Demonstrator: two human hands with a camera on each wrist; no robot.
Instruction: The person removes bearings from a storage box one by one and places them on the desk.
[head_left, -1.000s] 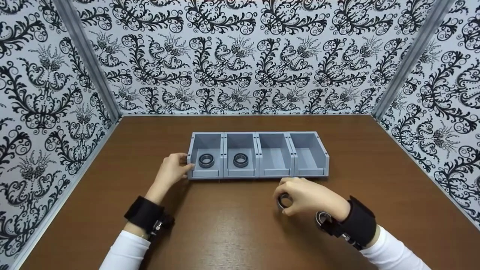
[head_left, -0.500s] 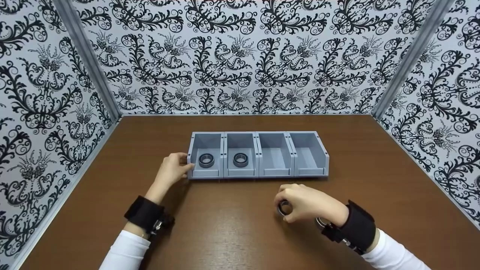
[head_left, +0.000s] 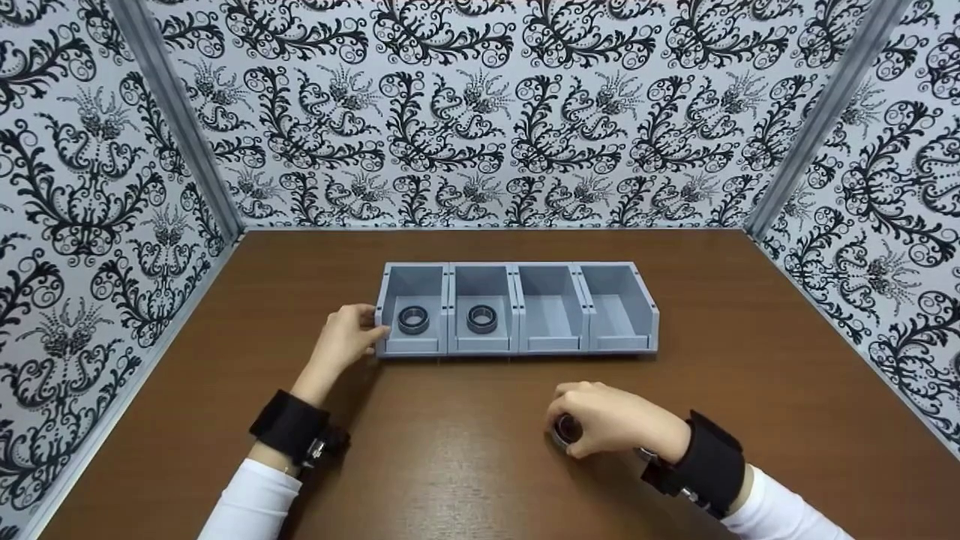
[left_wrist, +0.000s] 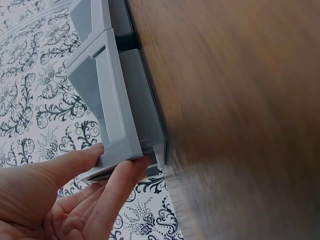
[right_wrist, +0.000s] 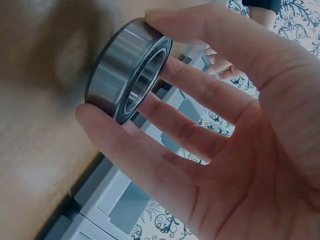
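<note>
My right hand [head_left: 619,420] pinches a ball bearing [head_left: 568,428] by its rim, low over the table in front of the bins. In the right wrist view the steel outer ring of the bearing [right_wrist: 117,67] is held between thumb and fingertips. Another bearing [head_left: 646,454] lies mostly hidden beneath the right wrist. My left hand [head_left: 345,337] grips the left side wall of the leftmost grey bin [head_left: 411,346], thumb inside and fingers outside. That bin contains one bearing [head_left: 412,320], lying flat. A similar bearing [head_left: 481,319] lies in the second bin [head_left: 481,346].
Two more grey bins, the third [head_left: 553,345] and the fourth [head_left: 619,343], continue the row to the right. The brown wooden table [head_left: 450,442] is bounded by patterned walls [head_left: 480,112] at the back and sides.
My right hand has moved toward me, away from the bins, with the pinched bearing. The bearing under the wrist has become more covered. The left hand stays on its bin.
</note>
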